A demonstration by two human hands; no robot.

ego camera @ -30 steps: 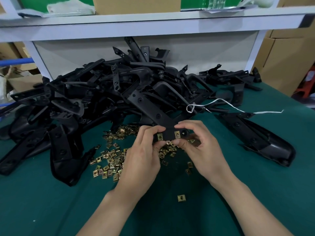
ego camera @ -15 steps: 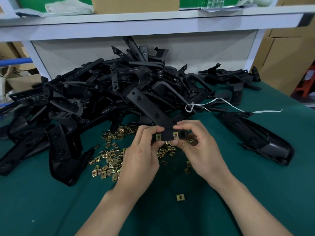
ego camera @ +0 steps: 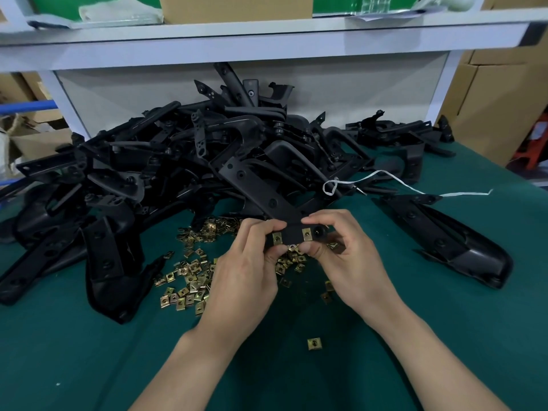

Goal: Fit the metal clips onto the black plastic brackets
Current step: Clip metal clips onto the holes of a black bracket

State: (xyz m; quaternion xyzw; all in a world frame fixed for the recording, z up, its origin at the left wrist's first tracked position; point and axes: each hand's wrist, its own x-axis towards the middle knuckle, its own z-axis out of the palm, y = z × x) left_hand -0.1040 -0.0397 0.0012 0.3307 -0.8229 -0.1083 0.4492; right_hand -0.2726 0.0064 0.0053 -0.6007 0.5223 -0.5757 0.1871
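Bracket pile (ego camera: 178, 161) looms behind held bracket (ego camera: 292, 233), loose clips (ego camera: 189, 280) beneath.

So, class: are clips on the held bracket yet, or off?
On: two clips show on the bracket end that the left hand and right hand grip.

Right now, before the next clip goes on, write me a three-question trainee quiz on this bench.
1. True or false: the long black plastic bracket pinched between the left hand and the right hand has a bare face with nothing fitted to it.
2. Where does the lone brass-coloured clip nearest the person lie? A) on the green table mat; B) on the held bracket; C) inside the right hand.
3. Fill in: the thin white string lies on the person's ___ side of the held bracket.
Key: 1 false, two fitted clips show on its face; 2 A; 3 right.
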